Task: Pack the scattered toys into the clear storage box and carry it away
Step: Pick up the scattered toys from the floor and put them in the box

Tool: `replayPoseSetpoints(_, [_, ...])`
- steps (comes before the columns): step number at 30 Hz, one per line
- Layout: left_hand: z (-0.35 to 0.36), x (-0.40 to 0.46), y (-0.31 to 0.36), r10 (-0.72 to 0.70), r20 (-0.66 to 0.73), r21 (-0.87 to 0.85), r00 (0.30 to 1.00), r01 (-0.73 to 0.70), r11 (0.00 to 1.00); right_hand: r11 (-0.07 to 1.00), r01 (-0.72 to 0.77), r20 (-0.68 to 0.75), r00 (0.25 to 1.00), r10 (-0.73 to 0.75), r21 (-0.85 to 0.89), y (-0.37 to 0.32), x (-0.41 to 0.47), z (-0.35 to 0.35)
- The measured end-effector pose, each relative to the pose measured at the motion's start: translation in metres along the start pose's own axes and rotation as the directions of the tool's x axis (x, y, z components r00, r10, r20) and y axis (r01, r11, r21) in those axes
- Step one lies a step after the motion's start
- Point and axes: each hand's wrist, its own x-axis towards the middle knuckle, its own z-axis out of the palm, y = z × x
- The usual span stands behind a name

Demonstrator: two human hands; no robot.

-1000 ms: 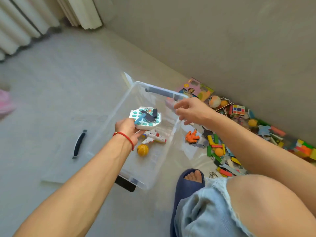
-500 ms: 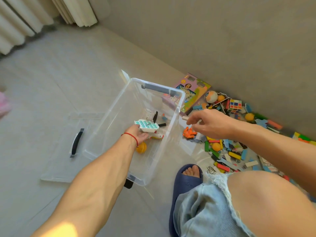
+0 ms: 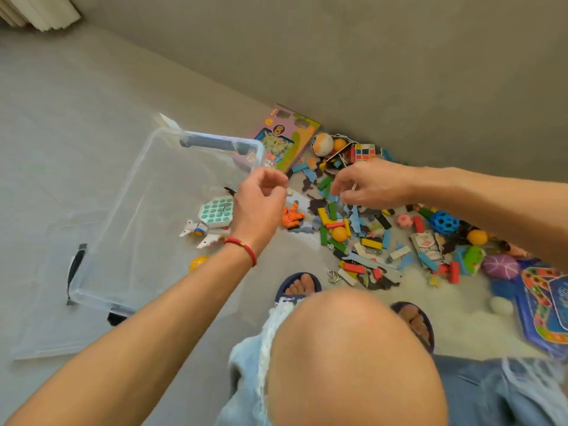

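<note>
The grey floor (image 3: 76, 124) runs to a wall at the far side, and the clear storage box (image 3: 132, 192) sits on it left of centre, open at the top, with its clear lid (image 3: 46, 342) lying flat at its near left. The scattered toys (image 3: 362, 229) spread along the wall to the right of the box: coloured blocks, balls, a puzzle cube and a flat picture box (image 3: 285, 139) just beyond the box's far right corner. The person's bare knee (image 3: 347, 348) fills the near middle. The left hand (image 3: 261, 198), a red cord at its wrist, hovers over the box's right edge with fingers loosely curled and nothing visibly in them. The right hand (image 3: 372, 184) is low over the pile, fingers bent downward; whether they grip a piece cannot be told. Inside the box lie a teal bubble pad (image 3: 215, 212), a white toy plane (image 3: 199, 232) and a small yellow ball (image 3: 198, 262)
</note>
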Motion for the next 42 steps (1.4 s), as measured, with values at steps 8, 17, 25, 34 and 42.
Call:
replayPoseSetpoints(8, [0.124, -0.009, -0.095, -0.250, 0.551, 0.550, 0.796, -0.121, 0.827, 0.980, -0.195, 0.060, 0.978, 0.198, -0.043, 0.097, -0.027, 0.140])
replayPoseSetpoints(17, [0.159, -0.028, -0.173, 0.009, 0.721, 0.598, 0.692, -0.630, 0.496, 0.970, -0.243, -0.286, 0.927, 0.241, 0.029, 0.115, -0.013, 0.258])
replayPoseSetpoints(25, [0.168, -0.011, -0.198, 0.106, 0.799, 0.508, 0.592, -0.759, 0.406, 0.960, -0.270, -0.330, 0.902, 0.278, 0.072, 0.110, 0.012, 0.288])
replayPoseSetpoints(34, [0.177, -0.008, -0.195, 0.102, 0.790, 0.524, 0.605, -0.752, 0.400, 0.979, -0.178, -0.399, 0.894, 0.204, 0.100, 0.127, 0.015, 0.296])
replayPoseSetpoints(42, [0.172, -0.011, -0.202, 0.138, 0.790, 0.501, 0.598, -0.758, 0.416, 0.969, -0.149, -0.283, 0.938, 0.203, 0.198, 0.137, 0.010, 0.283])
